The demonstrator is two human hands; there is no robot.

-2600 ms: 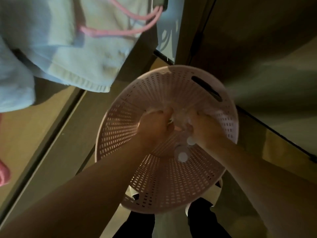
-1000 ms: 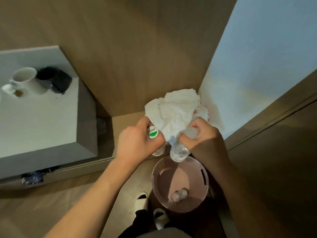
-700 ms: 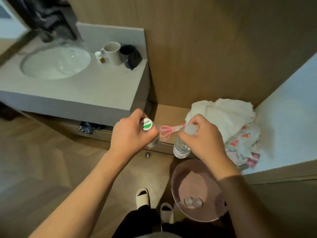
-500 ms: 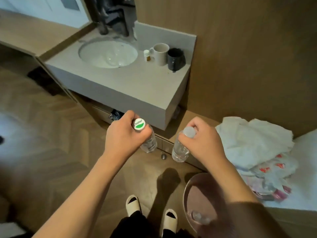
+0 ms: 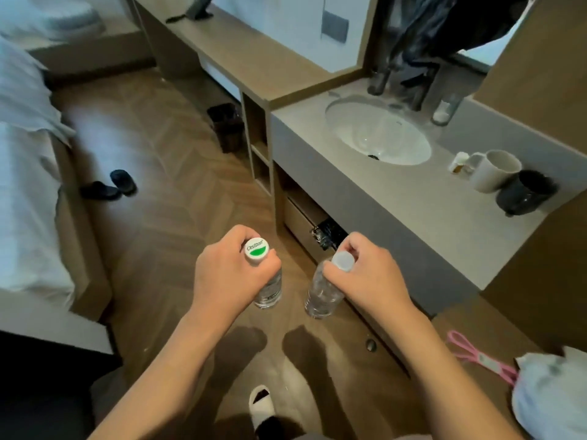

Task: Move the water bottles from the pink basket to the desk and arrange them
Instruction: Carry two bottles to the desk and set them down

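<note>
Left hand [image 5: 232, 274]: fingers curled round the neck and shoulder of a clear water bottle, gripping it just under the cap; held in the air above the wooden floor [image 5: 165, 198].
Left bottle [image 5: 268, 289]: upright, white cap with a green mark and printed lettering facing the camera; the clear body hangs below the hand.
Right hand [image 5: 368, 277]: fingers and thumb wrapped round the top of a second clear bottle, clamped on it.
Right bottle [image 5: 322, 293]: plain pale cap, body tilted slightly with its base toward the left; held in the air near the front edge of the counter [image 5: 413, 198].
Spacing of bottles: side by side, near each other, not touching.
Desk [image 5: 251, 61]: long wooden top running away from the counter's far left corner; a dark object stands at its far end, too blurred to identify.
Sink [image 5: 378, 134]: white basin set in the counter toward its back edge.
Mugs: a white mug [image 5: 495, 169] and a dark mug [image 5: 524, 193] stand touching or nearly so at the counter's right end.
Bed [image 5: 25, 185]: white bedding along the left.
Floor items: dark slippers [image 5: 108, 187] beside the bed; a dark bin [image 5: 227, 127] under the desk.
Lower right: pink scissors-like handle [image 5: 479, 357] next to pale cloth [image 5: 552, 395], on a low wooden ledge.
</note>
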